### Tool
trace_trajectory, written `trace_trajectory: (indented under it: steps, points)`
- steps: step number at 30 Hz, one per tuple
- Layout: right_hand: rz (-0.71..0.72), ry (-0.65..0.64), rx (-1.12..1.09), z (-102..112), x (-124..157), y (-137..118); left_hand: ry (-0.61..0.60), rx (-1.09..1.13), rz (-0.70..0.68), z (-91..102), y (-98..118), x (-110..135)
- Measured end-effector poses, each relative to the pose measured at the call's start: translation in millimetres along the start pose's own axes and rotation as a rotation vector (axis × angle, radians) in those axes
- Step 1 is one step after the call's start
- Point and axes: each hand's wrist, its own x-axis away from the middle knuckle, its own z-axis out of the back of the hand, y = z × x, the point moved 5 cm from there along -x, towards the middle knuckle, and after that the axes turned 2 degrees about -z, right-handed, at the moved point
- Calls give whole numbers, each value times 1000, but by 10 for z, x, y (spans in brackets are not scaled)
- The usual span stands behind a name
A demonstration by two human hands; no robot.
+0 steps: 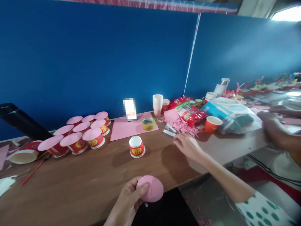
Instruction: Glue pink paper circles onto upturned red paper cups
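Several topped cups (74, 143) at left | one bare cup (136, 146) | left hand (128, 197) grips pink disc (152, 188) | right hand (188, 146) open over worktop (94, 179)

My wooden table (82, 182) | pink-capped red cups (80, 136) at 10 o'clock | lone red cup (136, 147) at 12 | white sticks (169, 130), pink scraps (185, 127) at 1

Two bare hands are shown. The right hand (188, 147) is joined to a long bare forearm, which is covered from near the elbow by a white fabric sleeve (263, 211) printed with round dark-green dots, evenly scattered. The left hand (130, 198) is seen only with its wrist and a short stretch of bare forearm. A short nail can be made out on its thumb.
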Motion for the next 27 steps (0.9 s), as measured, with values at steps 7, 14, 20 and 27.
trace_trajectory:
  steps: [7,14,20,27]
  points:
    - [-16,-156,425,-52,-226,464,-12,80,50,69,37,-172]
    - [-92,-271,487,-7,-336,532,-23,100,26,81,15,-316]
    - [-6,-361,316,133,-305,599,8,92,0,96,30,-294]
    - [2,-499,110,286,-57,636,7,85,-17,32,88,-202]
